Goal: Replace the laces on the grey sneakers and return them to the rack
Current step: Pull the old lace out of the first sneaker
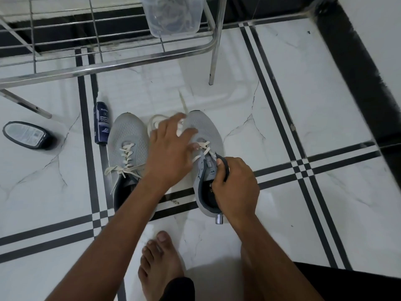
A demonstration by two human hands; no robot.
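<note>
Two grey sneakers stand side by side on the tiled floor, toes pointing away from me. The left sneaker (128, 135) is fully laced with a cream lace tied loosely. The right sneaker (206, 127) is laced only at its lower eyelets, and loose cream lace (155, 122) lies coiled between the two toes. My left hand (171, 148) reaches across over the right sneaker's lacing, fingers spread and relaxed, touching the lace area. My right hand (235, 185) grips the right sneaker's dark collar and tongue edge. The metal shoe rack (104, 66) stands just beyond the sneakers.
A blue sneaker-cleaner can (101, 123) lies left of the left sneaker. A dark polish bottle (27, 135) lies further left. A clear plastic container (173, 16) with dark laces sits on the rack. My bare foot (160, 263) rests on the floor below the sneakers.
</note>
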